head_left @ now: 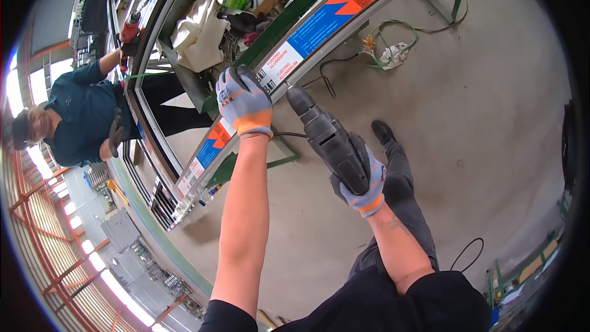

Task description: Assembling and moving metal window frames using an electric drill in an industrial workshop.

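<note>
Jutting forward — black drill [332, 147], right hand [370, 185] clamped round its rear, tip [291, 86] near frame [313, 42].

- Head camera, left one of the worn pair: looks down from the person's head, wide fisheye.
- Near, mid-view: left hand [246, 101], right hand [369, 185].
- Farther: floor [504, 123] beneath, co-worker [86, 114] toward left rim.

Room lies right of the drill [332, 144] — frame [316, 31] blocks ahead.
</note>
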A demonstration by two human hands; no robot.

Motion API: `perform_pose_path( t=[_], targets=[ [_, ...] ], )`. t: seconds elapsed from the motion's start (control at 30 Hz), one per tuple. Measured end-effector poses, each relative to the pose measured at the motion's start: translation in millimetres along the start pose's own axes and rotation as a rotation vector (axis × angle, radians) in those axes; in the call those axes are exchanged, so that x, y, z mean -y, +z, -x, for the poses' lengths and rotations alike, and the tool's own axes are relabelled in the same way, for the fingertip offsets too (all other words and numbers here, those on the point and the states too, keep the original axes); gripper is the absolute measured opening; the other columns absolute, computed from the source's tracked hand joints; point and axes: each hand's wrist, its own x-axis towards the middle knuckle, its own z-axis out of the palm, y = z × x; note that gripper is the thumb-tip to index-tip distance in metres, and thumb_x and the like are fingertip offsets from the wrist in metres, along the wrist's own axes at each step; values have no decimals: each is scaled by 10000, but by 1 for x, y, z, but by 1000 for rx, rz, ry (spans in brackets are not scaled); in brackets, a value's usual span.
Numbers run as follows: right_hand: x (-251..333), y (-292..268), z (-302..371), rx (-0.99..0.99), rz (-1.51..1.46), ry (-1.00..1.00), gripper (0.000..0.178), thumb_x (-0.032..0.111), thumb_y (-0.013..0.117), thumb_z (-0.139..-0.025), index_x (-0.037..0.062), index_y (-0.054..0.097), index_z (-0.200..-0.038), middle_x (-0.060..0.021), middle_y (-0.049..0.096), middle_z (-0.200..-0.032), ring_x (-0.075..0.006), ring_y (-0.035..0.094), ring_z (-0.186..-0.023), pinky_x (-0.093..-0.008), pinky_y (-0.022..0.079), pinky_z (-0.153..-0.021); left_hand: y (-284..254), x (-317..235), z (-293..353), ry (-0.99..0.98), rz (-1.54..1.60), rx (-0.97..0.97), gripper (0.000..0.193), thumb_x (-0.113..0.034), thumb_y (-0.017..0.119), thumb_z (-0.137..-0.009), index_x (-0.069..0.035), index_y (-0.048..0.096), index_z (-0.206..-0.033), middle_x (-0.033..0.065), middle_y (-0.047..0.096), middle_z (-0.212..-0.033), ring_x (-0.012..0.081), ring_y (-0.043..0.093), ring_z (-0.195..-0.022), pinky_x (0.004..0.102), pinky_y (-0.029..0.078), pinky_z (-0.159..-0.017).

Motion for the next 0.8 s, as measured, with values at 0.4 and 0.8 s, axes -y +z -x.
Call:
perform_pose_path(
  t=[0.4, 0.8],
  targets=[
    [-2, 2, -4, -10, 134, -117, 729, 127, 724, -621, -55, 515, -1295, -206, 596, -1183, -360, 665, -917, -379, 547, -764, -3, -6, 1, -25, 55, -15, 219, -149, 468, -947, 16, 611, -927, 211, 625, -940, 401, 579, -924, 456, 464, -830],
    [-1, 2, -5, -17, 153, -174, 765, 143, 741, -611, -61, 501, -1308, -214, 587, -1212, -371, 656, -953, -387, 544, -784, -8, -9, 2, 10, 42, -65, 255, -186, 468, -963, 26, 607, -927, 217, 622, -948, 398, 577, -943, 457, 462, -851]
  ],
)
